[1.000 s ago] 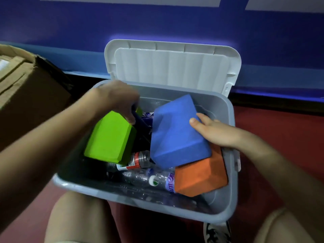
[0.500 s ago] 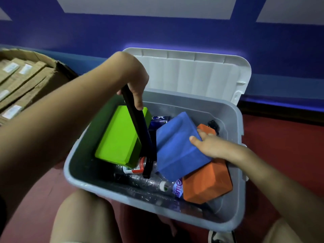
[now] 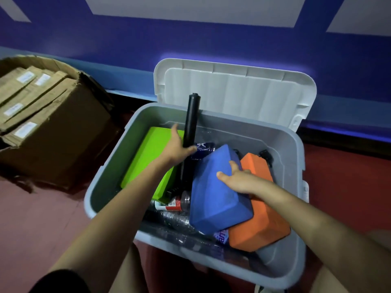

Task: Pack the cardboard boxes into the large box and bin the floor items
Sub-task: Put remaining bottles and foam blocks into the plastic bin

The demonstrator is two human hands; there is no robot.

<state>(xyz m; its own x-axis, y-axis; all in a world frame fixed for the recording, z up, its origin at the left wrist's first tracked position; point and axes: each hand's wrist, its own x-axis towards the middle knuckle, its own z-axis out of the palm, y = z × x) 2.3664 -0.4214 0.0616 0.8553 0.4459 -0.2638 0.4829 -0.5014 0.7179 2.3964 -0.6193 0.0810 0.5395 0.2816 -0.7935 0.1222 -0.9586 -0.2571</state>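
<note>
In the grey bin (image 3: 294, 157), a black tube (image 3: 191, 115) stands almost upright. Its long axis runs from 6 to 12 o'clock, with the capped upper end pointing to 12 and tilted slightly towards 1. The upper part leans on the bin's far rim in front of the raised white lid (image 3: 232, 92); the lower end goes down among the plastic bottles (image 3: 171, 205).

The left hand (image 3: 175, 149) meets the tube at mid-length from 8 o'clock. Its fingers lie across the near side of the tube and the thumb stands free, pointing to 12. Whether the fingers close round the tube cannot be determined.

The right hand (image 3: 243, 180) grips the blue foam block (image 3: 213, 204), thumb on the top face and fingers curled over its far edge. That block lies tilted at 4 o'clock from the tube and rests partly on the orange foam block (image 3: 260, 227). The green foam block (image 3: 148, 157) lies at 8 o'clock from the tube, just beside it.

At 9 o'clock from the bin, on the red floor (image 3: 31, 218), stands the large cardboard box (image 3: 63, 134), with labelled flat cardboard boxes (image 3: 21, 87) packed on edge inside.
</note>
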